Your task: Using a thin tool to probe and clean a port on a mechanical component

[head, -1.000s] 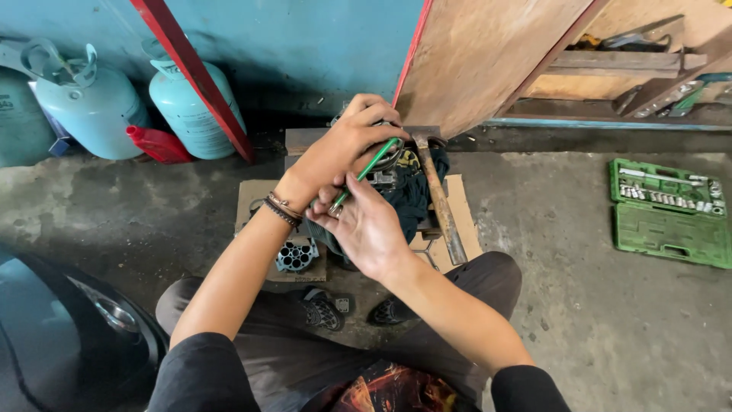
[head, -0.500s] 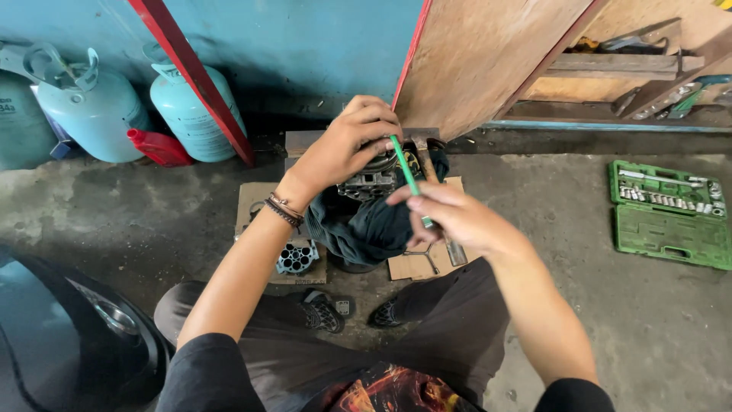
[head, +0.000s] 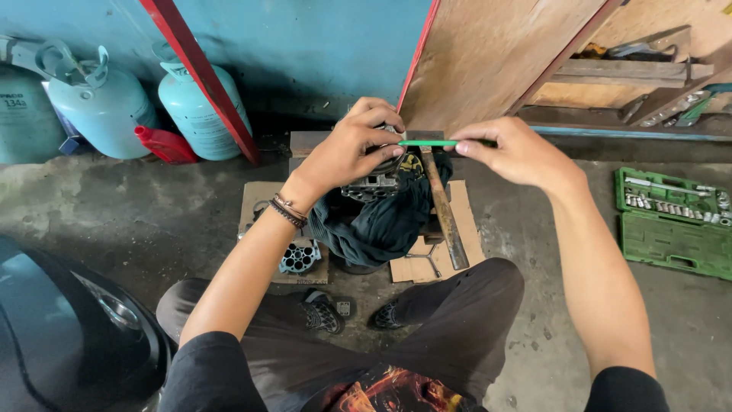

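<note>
The left hand [head: 352, 149] grips a metal engine part [head: 371, 183] resting on a dark cloth [head: 381, 225], while the right hand [head: 515, 152] pinches a thin green rod [head: 427, 143] held level, its tip meeting the left fingers above the part.

Left hand [head: 347, 152] grips metal part [head: 371, 185]

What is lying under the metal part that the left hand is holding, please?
A dark cloth is bunched under the metal part gripped by the left hand, with cardboard on the floor beneath. A hammer lies alongside. Whatever the cloth covers is hidden.
</note>
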